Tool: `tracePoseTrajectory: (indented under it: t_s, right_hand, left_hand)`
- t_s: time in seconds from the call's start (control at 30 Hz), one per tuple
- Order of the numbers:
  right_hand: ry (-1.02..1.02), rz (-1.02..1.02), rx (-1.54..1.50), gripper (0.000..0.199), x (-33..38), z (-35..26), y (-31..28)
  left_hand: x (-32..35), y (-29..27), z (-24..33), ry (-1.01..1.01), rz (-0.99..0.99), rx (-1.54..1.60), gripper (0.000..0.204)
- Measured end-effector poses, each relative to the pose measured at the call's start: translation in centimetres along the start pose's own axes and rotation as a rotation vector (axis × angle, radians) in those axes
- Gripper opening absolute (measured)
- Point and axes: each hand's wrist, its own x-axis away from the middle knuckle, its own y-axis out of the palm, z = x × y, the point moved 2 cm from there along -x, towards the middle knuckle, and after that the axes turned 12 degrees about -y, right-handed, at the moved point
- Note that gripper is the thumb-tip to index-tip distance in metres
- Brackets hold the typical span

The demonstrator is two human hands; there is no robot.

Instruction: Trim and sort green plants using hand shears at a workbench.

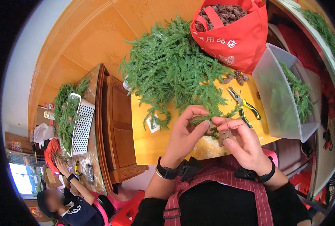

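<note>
Over the front edge of the yellow table (148, 145), my left hand (186, 132) pinches a small green artificial pine sprig (203, 119). Beside it, my right hand (246, 143) has its thumb and fingers closed on a brown pine cone (224, 137), which almost touches the sprig. A thin wire seems to run from my right fingertips. Just beyond my right hand lie pliers (244, 105) with yellow-and-black handles, jaws pointing away. A big heap of green pine sprigs (171, 64) covers the table's far side.
A red bag (235, 41) full of pine cones stands at the back right, with loose cones (239, 77) before it. At right is a clear plastic bin (278, 101) holding finished-looking greenery. On the left, a person (75, 203) works by a white perforated basket (82, 124).
</note>
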Motion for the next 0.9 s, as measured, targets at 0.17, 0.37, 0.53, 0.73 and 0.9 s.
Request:
tracePoseTrajectory:
  t_s: [0.17,0.37,0.53,0.73,0.9]
  right_hand:
    - [-0.004,0.039,-0.091,0.026,0.1,0.4,0.3]
    - [-0.063,0.036,0.030,0.028,-0.5,0.9,0.5]
    - [-0.221,0.097,0.343,0.031,-1.5,0.8,0.5]
    - [-0.253,0.116,0.432,0.032,-1.8,0.5,0.5]
    - [-0.275,0.141,0.513,0.040,-1.8,0.6,0.5]
  left_hand:
    - [-0.4,0.0,0.0,0.226,0.093,-0.174,0.020]
    - [-0.4,0.4,0.1,0.520,0.232,-0.520,0.020]
    - [-0.1,0.1,-0.3,0.227,0.112,-0.187,0.022]
    - [-0.4,0.5,0.0,0.306,0.122,-0.107,0.022]
    - [-0.4,0.4,-0.1,0.323,0.110,-0.051,0.019]
